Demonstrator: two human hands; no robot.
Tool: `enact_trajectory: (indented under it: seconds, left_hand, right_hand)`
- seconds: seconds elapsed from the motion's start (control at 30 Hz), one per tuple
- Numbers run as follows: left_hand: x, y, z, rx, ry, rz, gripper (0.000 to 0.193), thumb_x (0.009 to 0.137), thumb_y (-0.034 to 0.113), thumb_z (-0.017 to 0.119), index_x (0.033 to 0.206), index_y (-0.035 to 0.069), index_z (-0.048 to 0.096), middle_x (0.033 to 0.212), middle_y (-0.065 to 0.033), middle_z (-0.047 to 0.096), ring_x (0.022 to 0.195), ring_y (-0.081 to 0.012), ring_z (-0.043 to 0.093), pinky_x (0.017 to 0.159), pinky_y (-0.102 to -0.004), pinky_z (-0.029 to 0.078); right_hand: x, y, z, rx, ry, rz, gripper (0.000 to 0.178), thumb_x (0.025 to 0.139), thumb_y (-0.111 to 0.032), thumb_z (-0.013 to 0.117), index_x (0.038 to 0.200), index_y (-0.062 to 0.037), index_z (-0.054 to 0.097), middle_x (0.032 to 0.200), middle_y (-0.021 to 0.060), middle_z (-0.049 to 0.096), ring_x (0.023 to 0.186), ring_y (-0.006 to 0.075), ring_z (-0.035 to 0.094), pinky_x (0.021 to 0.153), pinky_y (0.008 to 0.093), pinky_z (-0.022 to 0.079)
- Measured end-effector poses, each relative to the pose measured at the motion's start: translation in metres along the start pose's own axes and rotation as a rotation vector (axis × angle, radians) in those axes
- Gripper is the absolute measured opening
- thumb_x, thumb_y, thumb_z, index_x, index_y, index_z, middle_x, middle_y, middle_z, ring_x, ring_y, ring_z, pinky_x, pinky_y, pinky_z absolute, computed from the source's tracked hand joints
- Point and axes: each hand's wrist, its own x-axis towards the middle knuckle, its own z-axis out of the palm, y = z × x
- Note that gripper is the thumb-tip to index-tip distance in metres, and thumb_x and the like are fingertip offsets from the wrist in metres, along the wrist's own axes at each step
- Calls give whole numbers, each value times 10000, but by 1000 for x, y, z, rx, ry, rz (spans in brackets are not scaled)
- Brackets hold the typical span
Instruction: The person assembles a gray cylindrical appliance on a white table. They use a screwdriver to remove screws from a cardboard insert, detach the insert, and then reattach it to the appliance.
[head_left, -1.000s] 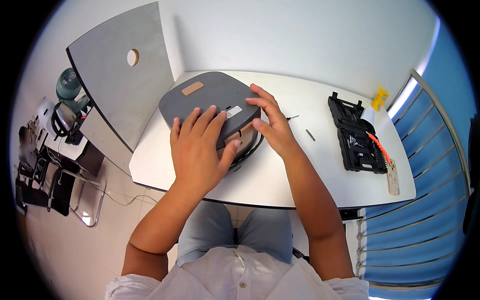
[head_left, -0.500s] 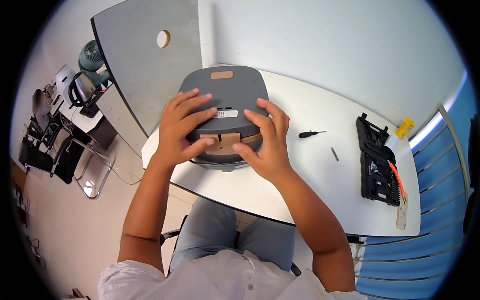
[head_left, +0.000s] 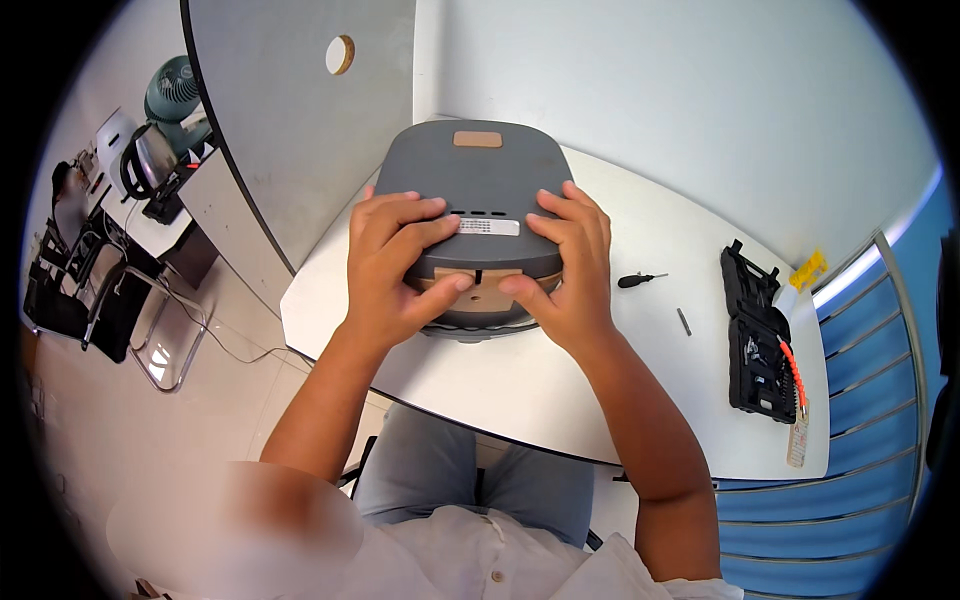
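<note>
A dark grey, rounded appliance, like a rice cooker (head_left: 480, 172), stands on the white table in front of me. Its closed top carries a copper-coloured panel at the far end, several dark slots and a white label. My left hand (head_left: 400, 250) grips its left near corner, fingers bent over the top and thumb on the copper-coloured near face. Around the right near corner my right hand (head_left: 570, 260) holds in the same way, its thumb close to the left one across a narrow dark gap. My palms hide parts of the sides.
Right of the appliance lie a black-handled screwdriver (head_left: 640, 280) and a small metal bit (head_left: 684, 321). An open black tool case (head_left: 760, 340) with an orange flexible shaft (head_left: 793, 372) is farther right, near a metal railing (head_left: 870, 430). A grey partition (head_left: 300, 130) rises at the left.
The appliance has turned slightly and shifted right and away. My right hand has moved with it, and its fingers now rest lower on the lid. The whole view has shifted a little.
</note>
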Motion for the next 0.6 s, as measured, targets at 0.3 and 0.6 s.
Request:
enact_trajectory:
  seconds: [0.3,0.6]
  left_hand:
    - [2,1,-3,-45,-6,7,420,620,290,780,980,101,672,1141,-36,621,1036,-284,523,1015,-562,284]
    - [0,3,-4,-16,-24,4,391,644,265,764,977,84,669,1120,-31,643,1061,-281,527,1035,-536,275]
  right_hand:
    - [0,-4,2,49,-30,47,510,674,-253,770,1079,-61,528,1254,149,461,1263,401,337,992,516,330]
    - [-1,-1,5,66,-26,21,488,707,-245,744,1097,-45,528,1255,163,459,1257,406,336,995,511,327]
